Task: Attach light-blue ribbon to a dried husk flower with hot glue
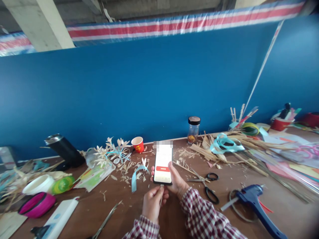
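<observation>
Upright in my right hand (178, 179) is a smartphone (163, 162), its screen lit white with a red button. The thumb lies along the phone's right edge, and fingertips show at its left edge. Below it, my left hand (152, 203) pinches the plug of a charging cable (161, 190) at the phone's bottom edge; whether the plug is fully seated I cannot tell. Black-handled scissors (206, 181) lie open to the right of my right hand. A light blue ribbon strip (134, 181) with a pale straw flower lies left of the phone.
A blue glue gun (254, 199) lies at right. Behind stand a red paper cup (138, 145) and a lidded glass jar (193, 130). At left are a tilted black flask (65, 150), straw flowers (112, 151) and a white power strip (59, 217). Straw scraps litter the brown table (119, 189).
</observation>
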Motion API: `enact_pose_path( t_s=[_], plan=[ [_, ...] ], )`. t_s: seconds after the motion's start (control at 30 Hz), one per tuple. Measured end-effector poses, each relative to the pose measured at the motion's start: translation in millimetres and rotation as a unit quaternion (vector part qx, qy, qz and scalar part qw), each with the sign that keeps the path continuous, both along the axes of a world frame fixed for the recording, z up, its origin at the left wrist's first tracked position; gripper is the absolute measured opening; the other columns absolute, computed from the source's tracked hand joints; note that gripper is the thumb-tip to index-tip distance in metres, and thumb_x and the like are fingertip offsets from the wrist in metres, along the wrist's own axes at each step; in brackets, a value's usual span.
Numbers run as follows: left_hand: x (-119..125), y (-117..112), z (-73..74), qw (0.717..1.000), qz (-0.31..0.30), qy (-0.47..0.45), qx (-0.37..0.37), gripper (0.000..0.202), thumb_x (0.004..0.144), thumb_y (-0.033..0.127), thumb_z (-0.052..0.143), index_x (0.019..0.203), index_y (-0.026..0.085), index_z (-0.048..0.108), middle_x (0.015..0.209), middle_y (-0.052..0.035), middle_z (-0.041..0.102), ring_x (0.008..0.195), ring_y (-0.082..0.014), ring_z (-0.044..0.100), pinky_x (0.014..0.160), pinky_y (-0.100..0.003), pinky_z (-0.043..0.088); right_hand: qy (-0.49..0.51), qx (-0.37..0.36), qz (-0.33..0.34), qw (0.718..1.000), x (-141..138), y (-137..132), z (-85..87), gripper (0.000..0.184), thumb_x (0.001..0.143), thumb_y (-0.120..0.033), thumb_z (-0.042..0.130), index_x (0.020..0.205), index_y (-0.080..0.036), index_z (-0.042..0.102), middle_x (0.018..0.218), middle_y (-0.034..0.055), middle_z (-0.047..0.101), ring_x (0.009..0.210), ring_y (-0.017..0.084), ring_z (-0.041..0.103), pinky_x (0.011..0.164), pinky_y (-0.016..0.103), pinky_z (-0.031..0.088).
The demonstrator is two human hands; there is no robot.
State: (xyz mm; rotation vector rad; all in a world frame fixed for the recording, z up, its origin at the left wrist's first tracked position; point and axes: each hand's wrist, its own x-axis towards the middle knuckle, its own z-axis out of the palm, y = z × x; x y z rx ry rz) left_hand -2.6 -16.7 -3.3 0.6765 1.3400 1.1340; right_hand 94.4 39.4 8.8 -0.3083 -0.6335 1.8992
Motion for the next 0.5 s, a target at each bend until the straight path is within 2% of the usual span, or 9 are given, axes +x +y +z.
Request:
enact_pose_path(
  t_s=[0.5],
  plan=[
    [3.7,1.5,3.5,1.000,0.026,-0.014,-0.005,0.038,0.052,0.040,0.081,0.072,0.009,0.071,0.060,-0.0094,0.070,0.052,-0.0126,0.062,0.044,-0.018,0.043,-0.015,0.000,-0.003,1.000,0.3,-4.4,10.7,0.061,0.072,-0.064,0.058,0.094,-0.007,0.063,0.084,0.0160,0.068,0.085,0.026,0.066,0.081,0.040,0.049]
  ],
)
